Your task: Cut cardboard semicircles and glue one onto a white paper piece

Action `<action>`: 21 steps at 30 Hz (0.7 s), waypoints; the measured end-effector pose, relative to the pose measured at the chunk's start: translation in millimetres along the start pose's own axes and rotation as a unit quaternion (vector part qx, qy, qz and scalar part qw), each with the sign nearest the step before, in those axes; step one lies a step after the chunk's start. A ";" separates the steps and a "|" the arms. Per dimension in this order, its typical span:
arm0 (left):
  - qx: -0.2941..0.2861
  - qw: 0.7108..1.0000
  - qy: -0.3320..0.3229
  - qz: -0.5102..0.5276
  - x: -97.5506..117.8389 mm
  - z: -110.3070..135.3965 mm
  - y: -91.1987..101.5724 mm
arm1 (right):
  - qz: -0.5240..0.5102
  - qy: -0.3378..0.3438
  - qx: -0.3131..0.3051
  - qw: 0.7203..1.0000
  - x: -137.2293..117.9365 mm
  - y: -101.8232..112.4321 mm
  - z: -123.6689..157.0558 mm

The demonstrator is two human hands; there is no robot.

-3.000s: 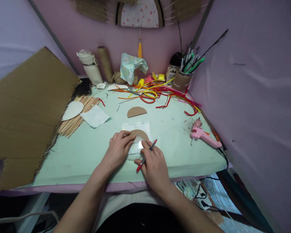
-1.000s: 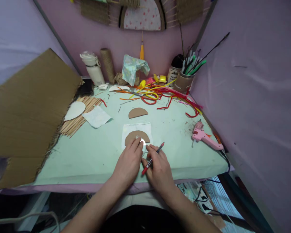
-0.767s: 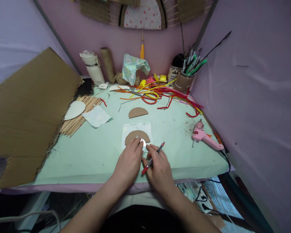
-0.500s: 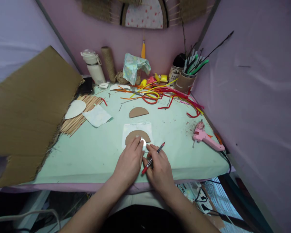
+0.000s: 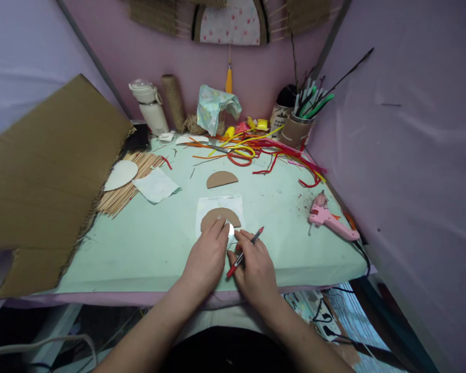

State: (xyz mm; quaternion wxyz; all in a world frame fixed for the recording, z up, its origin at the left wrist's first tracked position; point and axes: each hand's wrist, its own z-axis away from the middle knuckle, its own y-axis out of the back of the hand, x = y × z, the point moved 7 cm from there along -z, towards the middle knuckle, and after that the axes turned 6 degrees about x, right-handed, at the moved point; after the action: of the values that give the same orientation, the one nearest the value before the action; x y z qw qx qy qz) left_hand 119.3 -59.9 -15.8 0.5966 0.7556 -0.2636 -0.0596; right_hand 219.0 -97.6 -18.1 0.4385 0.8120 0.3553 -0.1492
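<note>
A brown half-round piece of cardboard (image 5: 213, 215) lies on a white cloth (image 5: 235, 201) in front of me. My left hand (image 5: 207, 254) rests over its lower edge, fingers stretched out flat and its thumb hidden. Under and beside those fingertips shows a small shiny white piece (image 5: 231, 231), partly covered. Close on the right, my right hand (image 5: 256, 264) is closed round a red-ended pen (image 5: 245, 252), which slants across the fingers. Its fingertips are beside the white piece; whether they touch it I cannot tell. Another half-round cardboard piece (image 5: 222, 180) lies farther back.
At the right lies a pink glue gun (image 5: 332, 217). Orange-handled scissors (image 5: 241, 155) and coloured pipe cleaners (image 5: 283, 150) spread along the back. On the left are thin wooden sticks (image 5: 116, 199), a cloth scrap (image 5: 157, 185) and a large cardboard sheet (image 5: 54, 176). A white bottle (image 5: 151, 109) stands behind.
Almost everything is where it was. The white piece by my left fingertips shows at a slightly different angle, and both hands have barely shifted.
</note>
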 end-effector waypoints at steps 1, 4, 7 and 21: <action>-0.002 1.000 0.002 -0.001 -0.1 0.5 -1.0 | -0.001 0.000 0.001 1.000 -0.1 0.2 -0.2; -0.011 1.000 0.018 -0.004 0.0 1.9 -4.0 | -0.004 -0.007 0.003 1.000 0.7 0.6 -0.6; -0.022 0.999 0.031 -0.010 1.4 2.8 -6.1 | -0.008 -0.019 0.003 1.000 2.9 0.3 -0.4; -0.025 0.999 0.035 -0.026 4.4 -0.6 -5.3 | -0.009 -0.026 0.002 1.000 4.3 -0.3 0.7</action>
State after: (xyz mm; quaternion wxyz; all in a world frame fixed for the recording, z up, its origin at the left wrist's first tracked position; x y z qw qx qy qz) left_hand 125.1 -60.7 -19.5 0.6226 0.7485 -0.2216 -0.0551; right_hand 221.9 -96.1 -21.1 0.4442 0.8057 0.3504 -0.1751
